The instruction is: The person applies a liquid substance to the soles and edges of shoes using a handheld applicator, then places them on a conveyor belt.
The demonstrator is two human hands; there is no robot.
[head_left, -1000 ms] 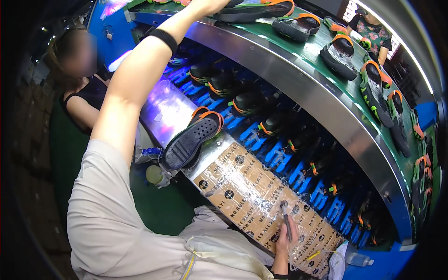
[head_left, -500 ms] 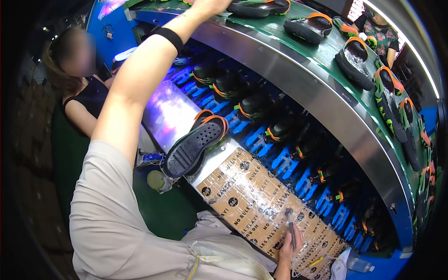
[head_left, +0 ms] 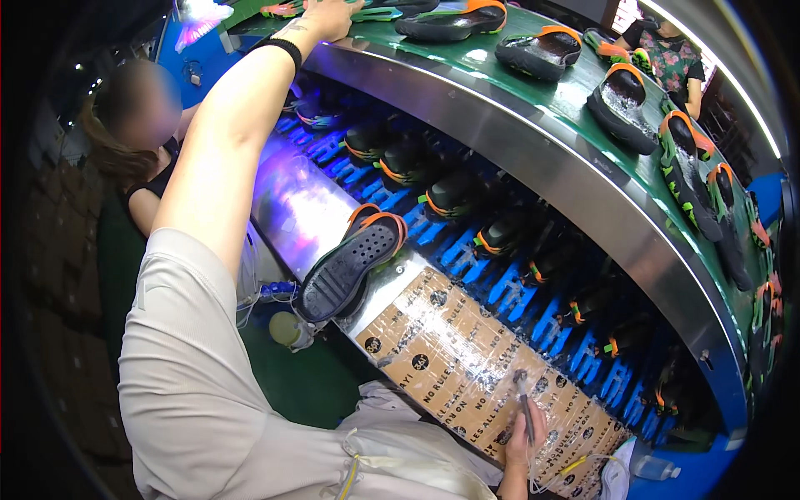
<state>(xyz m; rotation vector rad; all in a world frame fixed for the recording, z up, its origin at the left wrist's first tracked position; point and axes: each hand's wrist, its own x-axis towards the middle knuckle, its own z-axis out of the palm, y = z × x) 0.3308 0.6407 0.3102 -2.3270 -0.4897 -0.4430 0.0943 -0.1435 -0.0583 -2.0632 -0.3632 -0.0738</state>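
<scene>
My left hand (head_left: 327,18), at the upper edge, bends its fingers at a shoe with a green-teal edge (head_left: 379,14) on the green belt; the upper edge cuts off part of it. In my right hand (head_left: 523,433) is a brush (head_left: 525,398) with a dark handle, its head down on the cardboard-covered table (head_left: 433,333). A thin clear tube runs beside that hand. Between my hands, a black clog (head_left: 354,262) with orange straps lies on the metal part of the table, its underside with round holes showing. A second one is mostly hidden beneath it.
Black shoes with orange parts (head_left: 625,108) line the curved green belt (head_left: 575,87), whose metal side (head_left: 517,117) rises beyond the table. Under it, blue holders (head_left: 508,287) carry more shoes. One person (head_left: 146,117) sits left, another (head_left: 667,50) stands far right. A bottle (head_left: 657,468) lies lower right.
My left hand has moved left and down along the belt, and its fingers now show. The shoes on the belt have shifted slightly left. My right hand stays nearly in place with the brush.
</scene>
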